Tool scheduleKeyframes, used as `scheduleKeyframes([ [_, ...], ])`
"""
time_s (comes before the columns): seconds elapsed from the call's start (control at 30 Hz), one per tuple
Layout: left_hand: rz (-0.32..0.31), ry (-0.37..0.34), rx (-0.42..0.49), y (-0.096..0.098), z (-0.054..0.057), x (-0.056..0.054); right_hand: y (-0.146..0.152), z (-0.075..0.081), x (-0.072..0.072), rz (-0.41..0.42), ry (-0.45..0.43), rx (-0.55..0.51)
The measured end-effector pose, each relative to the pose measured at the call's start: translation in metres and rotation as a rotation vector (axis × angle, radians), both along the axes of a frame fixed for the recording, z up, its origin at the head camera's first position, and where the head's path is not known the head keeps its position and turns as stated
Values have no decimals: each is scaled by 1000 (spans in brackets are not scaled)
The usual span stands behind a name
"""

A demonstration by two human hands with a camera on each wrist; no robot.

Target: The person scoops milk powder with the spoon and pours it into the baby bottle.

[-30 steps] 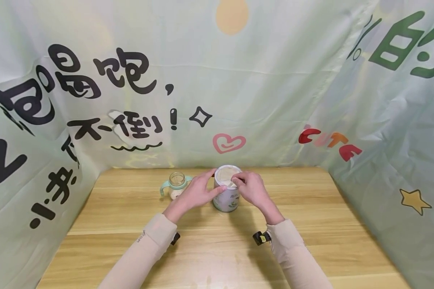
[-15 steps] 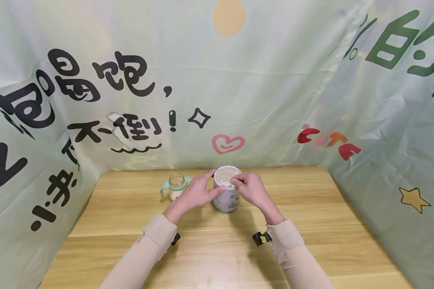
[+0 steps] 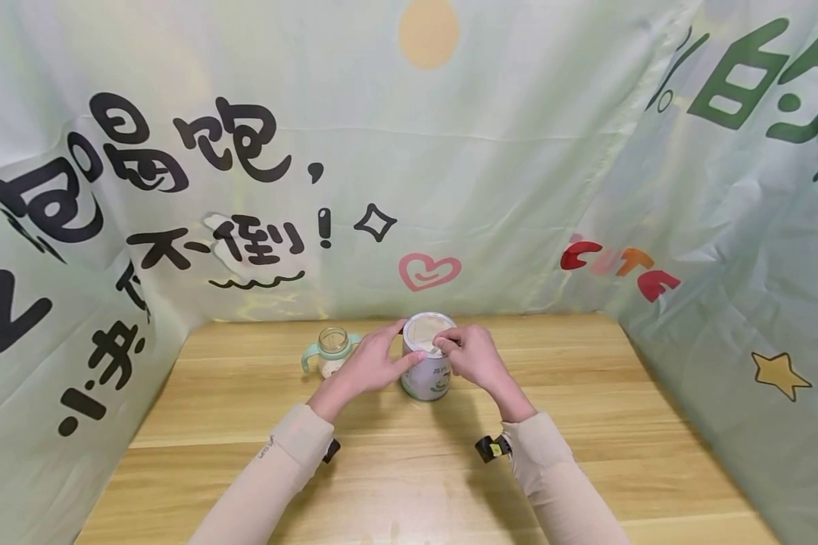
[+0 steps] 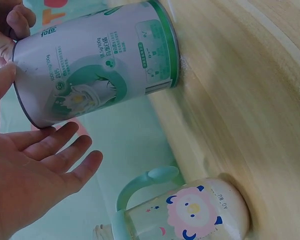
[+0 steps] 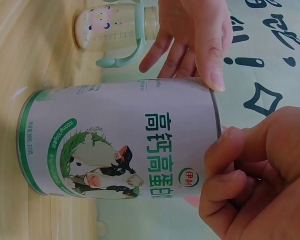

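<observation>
A milk powder can (image 3: 427, 378) with a cow printed on its white and green wall stands upright on the table. My left hand (image 3: 379, 357) rests at its rim, the thumb on the near edge; in the left wrist view the hand's fingers (image 4: 82, 147) are spread and fairly straight beside the can. On the other side, my right hand (image 3: 473, 354) has curled fingers and pinches a small tab at the edge of the pale seal (image 3: 426, 331) on top. The right fingers (image 5: 227, 180) largely hide that tab.
Left of the can stands a baby bottle (image 3: 333, 350) with mint handles and no cap, partly behind my left hand. The wooden table (image 3: 559, 484) ends at a printed cloth backdrop (image 3: 504, 227) behind and on both sides.
Both hands keep their places at the can's top, and the can and bottle stay put. The head view has shifted very slightly.
</observation>
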State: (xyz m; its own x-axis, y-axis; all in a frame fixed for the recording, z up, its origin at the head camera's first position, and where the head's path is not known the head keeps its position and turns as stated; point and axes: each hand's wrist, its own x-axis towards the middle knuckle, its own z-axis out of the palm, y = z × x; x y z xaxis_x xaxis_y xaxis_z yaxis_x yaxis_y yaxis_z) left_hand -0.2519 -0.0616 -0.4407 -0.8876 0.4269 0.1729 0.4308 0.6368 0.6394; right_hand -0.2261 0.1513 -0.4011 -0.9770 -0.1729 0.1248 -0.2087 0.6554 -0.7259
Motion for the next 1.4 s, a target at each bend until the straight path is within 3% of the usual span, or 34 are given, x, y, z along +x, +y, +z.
scheduleKeyframes([
  [0.97,-4,13,-7,-1,0,1,-1,-2,1,-79,0,-98],
  [1.4,-1,15,4,0,0,1,0,0,-1,-211,186,-122],
])
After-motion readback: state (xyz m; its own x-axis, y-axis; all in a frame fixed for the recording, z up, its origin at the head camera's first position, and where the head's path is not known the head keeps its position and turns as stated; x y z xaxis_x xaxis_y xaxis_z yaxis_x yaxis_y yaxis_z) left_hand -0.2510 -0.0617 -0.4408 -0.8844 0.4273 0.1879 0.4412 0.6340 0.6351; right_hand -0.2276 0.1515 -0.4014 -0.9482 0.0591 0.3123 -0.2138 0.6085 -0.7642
